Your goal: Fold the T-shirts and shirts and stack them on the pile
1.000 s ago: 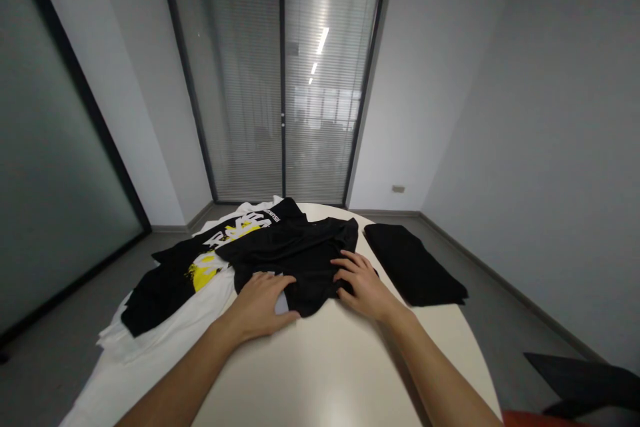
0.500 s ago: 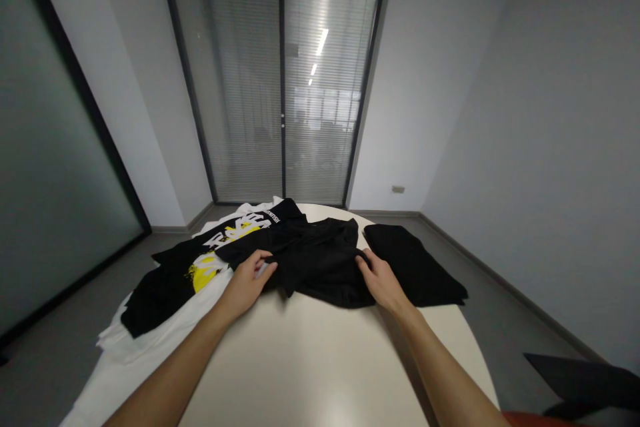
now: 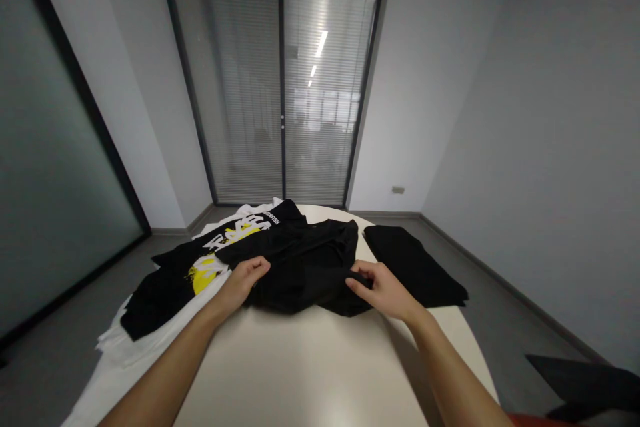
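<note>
- The left hand (image 3: 244,282) pinches the near-left edge of a plain black garment (image 3: 307,260); its thumb lies against bent fingers, with the cloth caught at their tips.
- The right hand (image 3: 381,288) is closed on the same garment at its near-right part; a fold of the fabric shows between thumb and fingers.
- The black garment lies in loose creases across the middle of the pale, round-edged counter (image 3: 305,367), between the two hands; its left side overlaps a black shirt with a yellow and white print (image 3: 175,280).
- That printed shirt rests on white cloth (image 3: 105,380), which spreads along the left side of the counter (how many pieces it is, I cannot tell).
- To the right, just beyond the right hand, lies a flat, folded black cloth (image 3: 413,263); its long side slants toward the counter's right edge.
- Behind the counter stand glass panels with blinds (image 3: 325,147), framed in dark strips; a small pale fitting (image 3: 398,190) sits low on the wall to their right.
</note>
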Tool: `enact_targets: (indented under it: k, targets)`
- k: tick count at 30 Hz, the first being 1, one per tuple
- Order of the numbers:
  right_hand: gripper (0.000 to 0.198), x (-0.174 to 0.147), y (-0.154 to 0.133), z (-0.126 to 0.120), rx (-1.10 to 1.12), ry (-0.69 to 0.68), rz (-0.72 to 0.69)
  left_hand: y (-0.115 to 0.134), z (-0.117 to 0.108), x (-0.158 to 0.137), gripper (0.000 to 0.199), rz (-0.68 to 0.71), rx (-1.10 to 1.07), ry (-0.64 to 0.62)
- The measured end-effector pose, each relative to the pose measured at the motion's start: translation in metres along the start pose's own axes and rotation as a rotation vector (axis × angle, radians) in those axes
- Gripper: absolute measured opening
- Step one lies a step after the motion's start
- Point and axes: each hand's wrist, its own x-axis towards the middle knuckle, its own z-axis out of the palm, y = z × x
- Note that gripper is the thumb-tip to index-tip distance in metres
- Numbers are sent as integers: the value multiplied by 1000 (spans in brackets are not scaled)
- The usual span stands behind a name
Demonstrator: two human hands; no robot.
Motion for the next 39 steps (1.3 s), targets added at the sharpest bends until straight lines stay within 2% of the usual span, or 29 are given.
enact_targets:
  k: [2,4,6,8,9,10,11,13,15,16,17,19,22,24,26,30,32,34,36,39]
  targets:
    - [34,-7,-16,-1,76,-197,49,6,-5,-6,48,-77,-25,-211]
    - [37,-14,-35,0,139,-464,134,10,-9,-12,52,-149,8,-434]
    - [42,-22,-53,2,217,-741,222,10,-9,-17,57,-293,23,-643]
    - [47,-28,-66,6,288,-954,281,6,-7,-20,56,-459,25,-788]
    - [48,-29,-69,7,309,-1012,293,3,-6,-21,54,-511,44,-821]
    - [48,-29,-70,9,315,-1020,293,1,-4,-21,50,-526,83,-833]
    - [46,-27,-68,10,301,-972,277,-1,-2,-20,46,-498,146,-815]
    - [41,-21,-56,11,213,-731,205,-3,2,-19,37,-352,315,-683]
    - [35,-13,-36,9,79,-429,134,-2,6,-18,33,-152,490,-478]
    - [33,-9,-25,8,21,-330,123,-1,8,-18,35,-57,555,-390]
    - [32,-7,-15,6,-21,-288,134,0,9,-17,39,19,602,-336]
    - [33,-4,3,3,-61,-318,195,2,12,-18,58,91,661,-356]
    - [37,-8,15,1,-6,-467,339,-1,14,-19,93,12,772,-497]
    - [38,-11,16,2,43,-563,431,-7,14,-18,100,-36,841,-522]
    - [37,-15,15,2,32,-616,510,-13,11,-14,92,-17,884,-465]
    - [32,-19,18,-1,-37,-650,669,-15,5,-7,64,82,991,-214]
    - [30,-19,22,-3,-68,-634,710,-11,5,-7,54,117,1033,-161]
    - [31,-17,23,-4,-143,-552,665,-8,8,-9,51,113,1030,-191]
    - [32,-13,24,-2,-242,-413,513,-9,12,-13,54,100,990,-234]
    - [45,-8,26,3,-334,-295,286,-18,16,-17,82,95,942,-308]
